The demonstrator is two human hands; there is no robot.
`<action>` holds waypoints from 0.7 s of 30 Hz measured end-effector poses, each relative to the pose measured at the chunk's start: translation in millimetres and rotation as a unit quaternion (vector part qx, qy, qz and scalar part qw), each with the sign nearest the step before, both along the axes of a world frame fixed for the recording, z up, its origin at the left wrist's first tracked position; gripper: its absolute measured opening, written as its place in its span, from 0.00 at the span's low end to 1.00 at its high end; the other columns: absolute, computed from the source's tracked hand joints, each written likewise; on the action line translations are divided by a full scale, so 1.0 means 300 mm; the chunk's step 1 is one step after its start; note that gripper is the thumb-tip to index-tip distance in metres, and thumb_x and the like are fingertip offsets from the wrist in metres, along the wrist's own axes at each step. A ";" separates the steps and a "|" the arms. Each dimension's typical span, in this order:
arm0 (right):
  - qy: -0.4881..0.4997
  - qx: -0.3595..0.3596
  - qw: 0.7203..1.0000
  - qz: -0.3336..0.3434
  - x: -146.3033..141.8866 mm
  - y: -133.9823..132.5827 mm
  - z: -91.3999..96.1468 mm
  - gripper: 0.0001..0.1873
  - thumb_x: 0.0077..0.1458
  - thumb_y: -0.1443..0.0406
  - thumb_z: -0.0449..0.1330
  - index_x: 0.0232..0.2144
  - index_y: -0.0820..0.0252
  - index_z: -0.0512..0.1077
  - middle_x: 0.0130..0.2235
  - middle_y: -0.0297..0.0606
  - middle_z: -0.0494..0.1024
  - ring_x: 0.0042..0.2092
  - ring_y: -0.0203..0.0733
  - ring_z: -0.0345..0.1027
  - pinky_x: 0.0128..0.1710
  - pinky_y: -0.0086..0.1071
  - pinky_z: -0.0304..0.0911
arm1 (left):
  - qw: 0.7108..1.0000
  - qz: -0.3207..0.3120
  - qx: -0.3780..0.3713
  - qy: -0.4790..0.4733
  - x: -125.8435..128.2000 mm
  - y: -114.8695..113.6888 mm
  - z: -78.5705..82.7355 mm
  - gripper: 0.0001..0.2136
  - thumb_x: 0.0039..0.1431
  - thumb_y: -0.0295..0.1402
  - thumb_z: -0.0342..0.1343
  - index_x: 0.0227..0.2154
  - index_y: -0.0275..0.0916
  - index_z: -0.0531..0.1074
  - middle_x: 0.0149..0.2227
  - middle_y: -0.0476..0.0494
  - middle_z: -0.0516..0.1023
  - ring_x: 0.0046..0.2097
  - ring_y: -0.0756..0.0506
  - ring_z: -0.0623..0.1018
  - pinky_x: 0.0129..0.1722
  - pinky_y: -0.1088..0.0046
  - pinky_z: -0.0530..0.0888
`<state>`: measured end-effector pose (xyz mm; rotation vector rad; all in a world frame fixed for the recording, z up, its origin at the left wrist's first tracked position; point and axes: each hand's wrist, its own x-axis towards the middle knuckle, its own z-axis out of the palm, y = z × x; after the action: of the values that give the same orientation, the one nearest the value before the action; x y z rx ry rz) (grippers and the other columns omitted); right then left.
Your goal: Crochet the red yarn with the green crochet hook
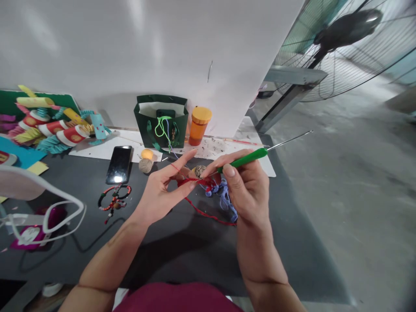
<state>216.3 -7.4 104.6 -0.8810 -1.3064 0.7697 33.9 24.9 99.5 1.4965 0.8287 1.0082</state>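
My right hand (250, 186) grips a crochet hook (248, 158) by its green handle. One metal end sticks out to the upper right; the other reaches toward the red yarn at my left hand. Between thumb and fingers, my left hand (165, 184) pinches a small piece of red crochet work (185, 181), with a strand looped over the index finger. A red yarn tail (208, 214) trails onto the table below. Blue-purple yarn (225, 199) lies behind, beside my right hand. The hook's working tip is partly hidden by my fingers.
A dark green paper bag (146, 125) and an orange jar (199, 128) stand along the white wall. To the left lie a phone (119, 164), a beaded bracelet (115, 199), small balls (145, 165) and paper crafts (52, 125). A large fan (347, 30) stands right of the table.
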 end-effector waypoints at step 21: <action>0.025 -0.004 0.997 -0.074 -0.048 0.027 -0.013 0.07 0.65 0.57 0.64 0.38 0.53 0.75 0.33 0.32 0.83 0.28 0.35 0.72 0.25 0.30 0.66 | 0.988 0.014 -0.112 -0.106 0.029 -0.003 -0.009 0.27 0.55 0.34 0.70 0.60 0.53 0.77 0.34 0.50 0.79 0.31 0.52 0.72 0.28 0.78 0.73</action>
<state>201.9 0.8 100.6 -0.9472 -1.1812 0.6763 42.5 24.1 96.7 1.1680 0.7844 1.0395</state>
